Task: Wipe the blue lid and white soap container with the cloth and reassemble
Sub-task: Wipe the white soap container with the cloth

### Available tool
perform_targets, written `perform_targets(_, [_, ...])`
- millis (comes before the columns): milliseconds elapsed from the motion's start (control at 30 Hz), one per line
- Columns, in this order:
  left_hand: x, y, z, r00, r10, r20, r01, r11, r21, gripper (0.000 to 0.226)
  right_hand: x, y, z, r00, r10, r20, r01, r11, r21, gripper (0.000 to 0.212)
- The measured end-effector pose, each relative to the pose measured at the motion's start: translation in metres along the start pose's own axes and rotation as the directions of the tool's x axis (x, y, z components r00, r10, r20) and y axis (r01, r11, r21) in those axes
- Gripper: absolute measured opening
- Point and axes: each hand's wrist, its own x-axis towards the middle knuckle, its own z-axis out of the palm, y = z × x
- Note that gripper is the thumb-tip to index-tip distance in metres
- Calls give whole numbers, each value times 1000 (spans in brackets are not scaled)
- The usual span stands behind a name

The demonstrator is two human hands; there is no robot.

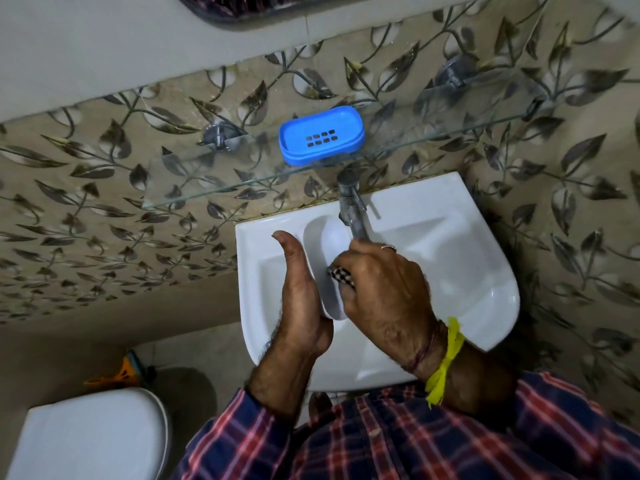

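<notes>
Smooth white oval plastic soap container (330,271) is held over white ceramic washbasin (450,271), cradled by left hand (298,299), thumb raised. Checked cloth (341,277) is gripped in curled fingers of right hand (384,292), pressed inside container. One blue slotted plastic lid (322,135) is set on far glass shelf (207,188), against leaf-patterned tiles. One steel tap (351,206) is seen.

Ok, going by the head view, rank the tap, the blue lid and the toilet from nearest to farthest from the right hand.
1. Tap: just above the right hand, its spout reaching the knuckles.
2. Blue lid: farther up, on the glass shelf over the sink.
3. Toilet: farthest, low at the left, beyond the left hand.
</notes>
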Motion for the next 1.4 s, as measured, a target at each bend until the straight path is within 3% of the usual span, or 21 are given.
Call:
perform_targets(133, [0,2,-4,1000,13,1,-13,999,-39,90,-4,-2,3,998,-62,30,62,998,26,14])
perform_targets(300, [-2,-4,2,999,22,27,-21,1000,-16,88,4,-7,1,991,3,-133,2,999,37,3])
perform_targets(400, [-3,-2,1,1000,13,24,-12,1000,-21,93,3,-7,2,994,-70,-88,70,998,-1,3])
perform_targets(533, [-10,-7,9,999,-27,24,27,999,37,107,11,-5,-4,982,36,-183,-29,999,36,10])
perform_targets(667, [-14,-8,12,999,-27,32,27,1000,1,95,10,-13,-2,981,-73,-183,83,995,53,7])
perform_targets(800, [-15,-12,14,1000,23,17,-24,999,42,96,15,-8,-4,974,45,-224,-42,999,17,12])
perform_targets(933, [-15,-9,9,998,59,-33,-58,998,22,103,11,-10,-1,987,-62,-151,62,998,-6,10])
perform_targets(1000, [-16,-11,7,997,48,-55,-45,998,54,116,7,-7,-1,992,-23,-126,16,998,-58,11])
perform_targets(1133, [-16,-9,10,997,40,-64,-33,993,111,114,15,-10,-2,984,33,-176,-47,996,-74,13])
perform_targets(1267, [-18,-9,6,997,26,-72,-18,995,103,124,7,-2,0,999,4,-37,-7,995,-100,15])
perform_targets(1400, [-16,-10,13,996,56,-65,-46,989,143,110,8,-5,0,997,46,-67,-53,994,-94,14])
